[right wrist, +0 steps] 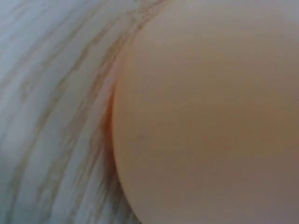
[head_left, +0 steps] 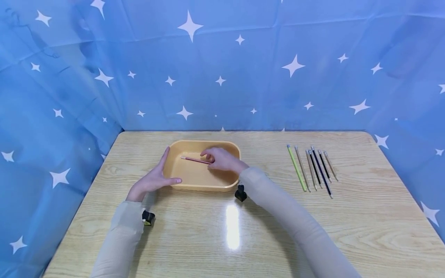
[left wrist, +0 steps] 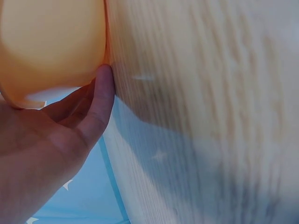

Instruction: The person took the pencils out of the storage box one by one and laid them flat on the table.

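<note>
A light-orange plastic basin (head_left: 194,188) stands on the wooden table. My left hand (head_left: 153,180) rests against its left end, thumb along the front rim and straight fingers spread up the left side. In the left wrist view, that hand (left wrist: 60,135) touches the basin's wall (left wrist: 56,42). My right hand (head_left: 224,159) reaches inside and pinches the lower end of a red pencil (head_left: 196,160); its white eraser end points left. Only the basin's wall (right wrist: 210,121), blurred and close, and some table show in the right wrist view.
On the right of the table lie several pencils (head_left: 314,168) side by side, one of them a bright green pencil (head_left: 296,168). Blue cloth (head_left: 222,77) with white stars hangs behind the table (head_left: 194,239) and at its sides.
</note>
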Demonstrator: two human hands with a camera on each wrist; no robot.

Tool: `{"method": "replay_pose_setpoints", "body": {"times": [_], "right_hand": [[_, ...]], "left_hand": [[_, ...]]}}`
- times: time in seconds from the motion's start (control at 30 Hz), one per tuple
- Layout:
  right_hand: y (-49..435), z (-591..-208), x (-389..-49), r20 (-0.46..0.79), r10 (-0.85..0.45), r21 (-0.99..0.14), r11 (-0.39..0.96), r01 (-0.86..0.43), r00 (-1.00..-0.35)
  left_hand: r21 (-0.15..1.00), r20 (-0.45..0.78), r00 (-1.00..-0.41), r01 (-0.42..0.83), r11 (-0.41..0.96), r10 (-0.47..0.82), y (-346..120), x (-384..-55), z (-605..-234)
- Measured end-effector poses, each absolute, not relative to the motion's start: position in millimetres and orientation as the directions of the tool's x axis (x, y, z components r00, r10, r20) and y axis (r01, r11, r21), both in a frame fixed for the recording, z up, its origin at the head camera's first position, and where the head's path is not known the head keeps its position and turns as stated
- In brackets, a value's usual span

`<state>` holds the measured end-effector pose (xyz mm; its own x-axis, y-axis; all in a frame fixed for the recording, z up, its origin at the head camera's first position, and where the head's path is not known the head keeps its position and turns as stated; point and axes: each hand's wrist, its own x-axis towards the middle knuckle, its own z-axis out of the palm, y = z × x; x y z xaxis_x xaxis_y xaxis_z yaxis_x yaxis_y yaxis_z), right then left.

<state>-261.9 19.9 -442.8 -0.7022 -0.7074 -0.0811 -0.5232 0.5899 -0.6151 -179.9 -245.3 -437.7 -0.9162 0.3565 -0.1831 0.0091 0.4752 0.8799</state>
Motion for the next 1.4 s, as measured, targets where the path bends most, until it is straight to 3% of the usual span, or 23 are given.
{"method": "replay_pose_setpoints", "body": {"times": [0.23,0.73,1.13,1.4], "right_hand": [[20.1,-440.5,-259.1,-0.109,-0.699,-0.609,0.609,-0.508,-0.707],[22.0,-440.7,-258.1,-0.15,-0.694,-0.71,0.571,-0.412,-0.704],[23.6,-436.7,-259.2,-0.105,-0.719,-0.816,0.457,-0.353,-0.687],[25.6,-432.9,-259.1,-0.105,-0.69,-0.922,0.337,-0.189,-0.716]], "left_hand": [[0.879,-0.179,-0.917,0.014,0.477,0.357,-245.2,-179.3,-437.2],[0.875,-0.191,-0.919,0.001,0.484,0.346,-244.1,-178.0,-437.7],[0.862,-0.189,-0.92,0.012,0.507,0.344,-245.5,-178.5,-437.9],[0.859,-0.198,-0.918,0.007,0.512,0.343,-245.4,-176.2,-435.2]]}}
